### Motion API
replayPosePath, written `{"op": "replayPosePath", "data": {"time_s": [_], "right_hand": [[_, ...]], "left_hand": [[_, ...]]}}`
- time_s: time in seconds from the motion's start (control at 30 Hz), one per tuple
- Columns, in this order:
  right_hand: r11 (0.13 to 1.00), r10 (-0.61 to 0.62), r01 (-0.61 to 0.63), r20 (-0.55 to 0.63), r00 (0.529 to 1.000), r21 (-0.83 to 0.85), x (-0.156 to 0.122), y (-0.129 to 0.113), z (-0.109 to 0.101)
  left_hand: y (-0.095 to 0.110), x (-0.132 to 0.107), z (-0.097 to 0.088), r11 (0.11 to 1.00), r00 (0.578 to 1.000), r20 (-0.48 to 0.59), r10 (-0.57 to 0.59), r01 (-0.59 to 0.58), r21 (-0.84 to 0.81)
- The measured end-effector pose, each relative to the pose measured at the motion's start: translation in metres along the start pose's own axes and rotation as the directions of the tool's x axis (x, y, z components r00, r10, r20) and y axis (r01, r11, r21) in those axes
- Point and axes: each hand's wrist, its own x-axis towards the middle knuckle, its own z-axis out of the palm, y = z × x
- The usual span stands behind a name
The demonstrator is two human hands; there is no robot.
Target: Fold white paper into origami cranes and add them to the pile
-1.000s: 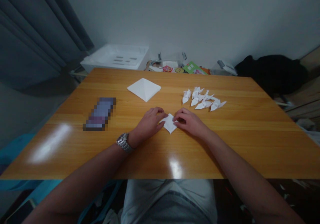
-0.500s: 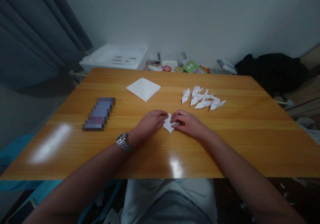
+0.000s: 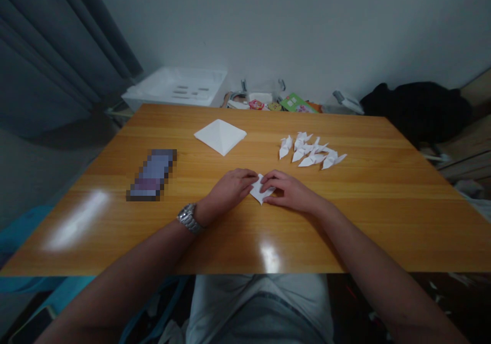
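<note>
A small white folded paper (image 3: 260,190) lies on the wooden table (image 3: 368,216) in front of me. My left hand (image 3: 229,188), with a metal watch on its wrist, has its fingers curled and pinched on the paper's left edge. My right hand (image 3: 290,191) presses and pinches the right edge with bent fingers. Most of the paper is covered by my fingertips.
A stack of white square sheets (image 3: 220,135) lies farther back. Several folded white paper cranes (image 3: 311,152) sit at the back right. A blurred dark oblong object (image 3: 152,175) lies to the left. A white bin, packets and a dark bag stand behind the table.
Both hands have closed in over the paper, folding it smaller; the right fingers have slid slightly left along it. Nothing else on the table has moved.
</note>
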Motion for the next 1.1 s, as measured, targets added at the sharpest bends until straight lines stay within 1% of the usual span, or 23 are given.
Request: {"op": "replayPosePath", "data": {"time_s": [0.23,0.43,0.6,0.8,0.93,1.1], "right_hand": [[1.000,0.023,-0.023,0.000,1.000,0.019,0.000,-0.003,0.000],[1.000,0.011,-0.011,0.003,1.000,0.028,-0.001,0.000,0.000],[1.000,0.001,-0.001,0.002,1.000,0.009,0.000,0.000,-0.001],[1.000,0.001,-0.001,-0.008,1.000,0.005,0.000,0.000,-0.002],[1.000,-0.004,0.004,-0.011,1.000,0.011,-0.001,0.001,-0.002],[1.000,0.005,-0.004,-0.010,1.000,0.021,-0.001,0.003,-0.002]], "left_hand": [[-0.001,0.000,-0.001,1.000,1.000,-0.010,0.020,-0.020,0.000],[0.001,0.000,-0.009,0.997,0.996,-0.037,0.080,-0.080,-0.010],[0.002,-0.001,-0.014,0.993,0.994,0.008,0.110,-0.109,-0.041],[0.005,-0.002,-0.014,0.987,0.986,0.087,0.140,-0.133,-0.087],[0.004,-0.004,-0.013,0.981,0.982,0.087,0.165,-0.155,-0.115],[0.002,-0.003,-0.009,0.984,0.987,0.073,0.143,-0.134,-0.115]]}}
